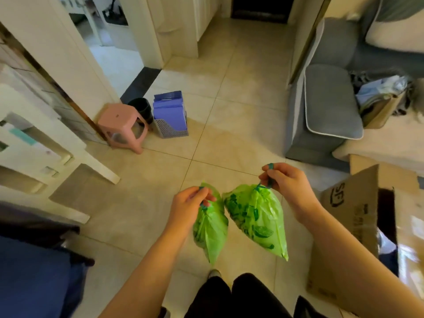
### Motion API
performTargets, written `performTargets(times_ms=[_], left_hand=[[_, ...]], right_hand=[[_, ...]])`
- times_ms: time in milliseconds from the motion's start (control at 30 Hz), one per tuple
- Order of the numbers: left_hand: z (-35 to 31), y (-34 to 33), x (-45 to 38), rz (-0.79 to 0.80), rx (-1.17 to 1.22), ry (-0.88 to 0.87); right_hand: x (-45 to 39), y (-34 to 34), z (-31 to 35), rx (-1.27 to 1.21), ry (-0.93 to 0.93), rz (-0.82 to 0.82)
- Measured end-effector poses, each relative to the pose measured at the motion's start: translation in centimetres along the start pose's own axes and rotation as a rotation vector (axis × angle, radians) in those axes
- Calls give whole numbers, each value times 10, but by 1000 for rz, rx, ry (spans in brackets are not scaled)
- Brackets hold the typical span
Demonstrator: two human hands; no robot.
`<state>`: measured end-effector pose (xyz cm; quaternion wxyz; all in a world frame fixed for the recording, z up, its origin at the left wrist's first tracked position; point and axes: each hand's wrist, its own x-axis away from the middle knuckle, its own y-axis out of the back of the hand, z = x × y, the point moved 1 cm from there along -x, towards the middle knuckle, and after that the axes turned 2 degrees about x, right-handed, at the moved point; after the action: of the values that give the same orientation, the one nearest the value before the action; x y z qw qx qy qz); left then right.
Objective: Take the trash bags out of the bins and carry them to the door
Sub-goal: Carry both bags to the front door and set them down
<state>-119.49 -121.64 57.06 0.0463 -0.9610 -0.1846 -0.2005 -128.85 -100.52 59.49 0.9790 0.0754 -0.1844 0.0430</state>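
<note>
The left hand (190,203) holds one green trash bag (212,228) by its blue drawstring, and the right hand (283,180) holds the other green bag (257,216) the same way; both hang above the tiled floor (229,106). The fingers pinch only thin string, so a bag can slip down. The cardboard box (353,216) stands near on the right, and a swinging bag may catch its edge.

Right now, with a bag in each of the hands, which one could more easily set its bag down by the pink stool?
Probably the left hand: the pink stool stands on its side.
</note>
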Motion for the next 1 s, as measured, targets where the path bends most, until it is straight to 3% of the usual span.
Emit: performTargets(times_ms=[133, 333, 633, 1000], left_hand=[[-32, -19, -82, 14, 6, -19], [-69, -54, -204, -85, 67, -11], [-130, -102, -360, -177, 27, -14], [-210, -153, -567, -95, -46, -31]], right_hand=[[-68, 1, 31, -50, 18, -19], [-180, 11, 71, -100, -7, 1], [-345, 18, 143, 154, 22, 165], [-557, 5, 205, 264, 26, 12]])
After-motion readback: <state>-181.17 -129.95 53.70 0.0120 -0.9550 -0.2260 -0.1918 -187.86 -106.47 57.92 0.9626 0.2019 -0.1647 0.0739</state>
